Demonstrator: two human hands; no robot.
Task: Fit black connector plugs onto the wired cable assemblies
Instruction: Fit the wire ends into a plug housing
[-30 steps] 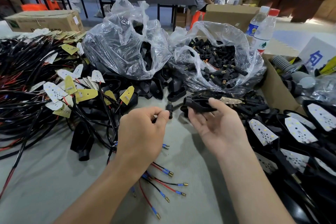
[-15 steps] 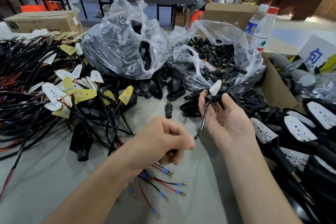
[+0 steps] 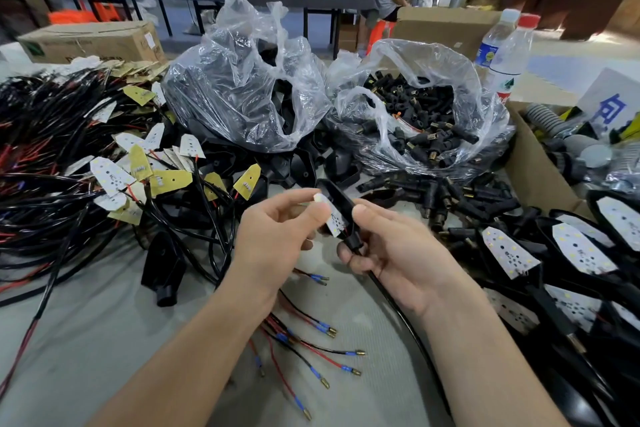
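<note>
Over grey table (image 3: 86, 340), left hand (image 3: 273, 246) pinching pointed white board (image 3: 334, 218), right hand (image 3: 398, 253) gripping tapered black housing (image 3: 338, 195)

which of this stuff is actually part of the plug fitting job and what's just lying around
In the job:
left hand, pinching white board
right hand, holding black housing
bag of black plugs
cable pile

Lying about:
water bottles
cardboard box
grey hose
</note>
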